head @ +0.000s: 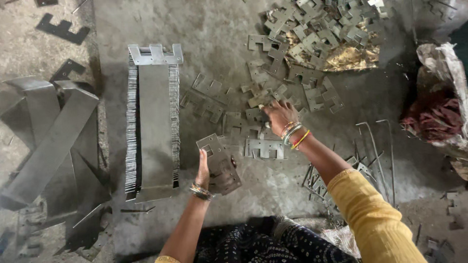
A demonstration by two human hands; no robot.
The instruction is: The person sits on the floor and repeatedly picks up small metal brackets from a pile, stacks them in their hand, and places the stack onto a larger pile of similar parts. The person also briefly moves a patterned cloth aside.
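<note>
The left hand (204, 168) gripped a small stack of plates (220, 163); the right hand (279, 116), fingertips hidden, touched scattered plates (265, 100) with bare floor (214, 29) beyond.

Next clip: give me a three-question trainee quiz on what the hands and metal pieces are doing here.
1. True or false: the left hand holds a small stack of flat metal plates.
2. Where is the right hand? A) on the long upright row of plates B) among loose plates scattered on the floor C) on the bent rods
3. Fill in: the big heap of loose plates lies toward the top ____ of the view.

Key: 1 true; 2 B; 3 right.
</note>
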